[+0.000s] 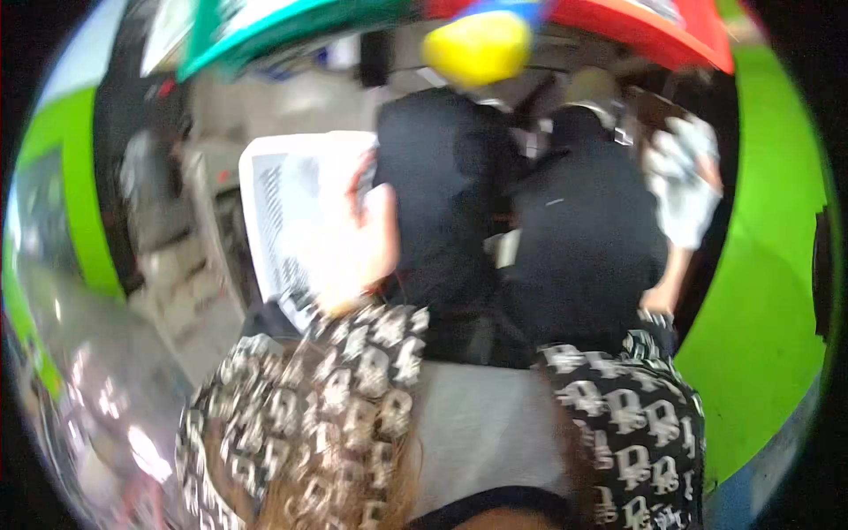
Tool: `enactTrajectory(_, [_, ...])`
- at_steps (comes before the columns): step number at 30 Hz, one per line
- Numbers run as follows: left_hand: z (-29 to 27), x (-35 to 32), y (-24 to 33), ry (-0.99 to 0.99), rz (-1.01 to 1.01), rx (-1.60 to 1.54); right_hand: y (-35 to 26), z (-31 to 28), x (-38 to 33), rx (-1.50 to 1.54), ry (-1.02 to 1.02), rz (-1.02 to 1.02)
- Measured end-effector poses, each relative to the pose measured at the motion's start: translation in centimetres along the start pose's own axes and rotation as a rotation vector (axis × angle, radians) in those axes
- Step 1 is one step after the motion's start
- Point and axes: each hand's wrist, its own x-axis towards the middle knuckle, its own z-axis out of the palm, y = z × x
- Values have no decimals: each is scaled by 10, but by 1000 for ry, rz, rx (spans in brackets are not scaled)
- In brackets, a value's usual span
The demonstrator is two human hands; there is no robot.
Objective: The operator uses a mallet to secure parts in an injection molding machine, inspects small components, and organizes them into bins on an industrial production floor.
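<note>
My left hand (375, 243), overexposed and smeared, lies over the right side of a flat, white-rimmed thing (291, 208) with a pale grey middle and dark striped marks. Something small and dark shows by its upper fingers, too blurred to name. Whether those fingers grip the rim or only rest on it is not clear. On the right, my right hand (680, 256) is mostly covered by a crumpled white cloth-like thing (685, 177), which it seems to hold beside my right leg. My black-clad legs (583, 238) are between the two hands.
Along the top edge are a green bin (283, 40) and a red bin (680, 35), with a blurred yellow thing (477, 49) between them. Clear plastic wrapping (97, 380) bulges at the lower left. Green floor (768, 247) shows at right; cluttered cartons (177, 265) lie left.
</note>
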Motion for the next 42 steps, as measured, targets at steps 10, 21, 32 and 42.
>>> enactTrajectory(10, [-17,-74,85,-636,-466,-1889,99,251,-149,-2064,-1106,-466])
enactTrajectory(21, [-57,-35,-167,-13,-584,-1786,0,179,-228,-1908,-316,-1372])
enactTrajectory(32, [17,14,-291,248,-535,-645,-42,106,-279,-1887,315,-1492])
enactTrajectory(42, [-8,-29,-287,312,-316,-190,-39,137,-266,-1832,349,-1651])
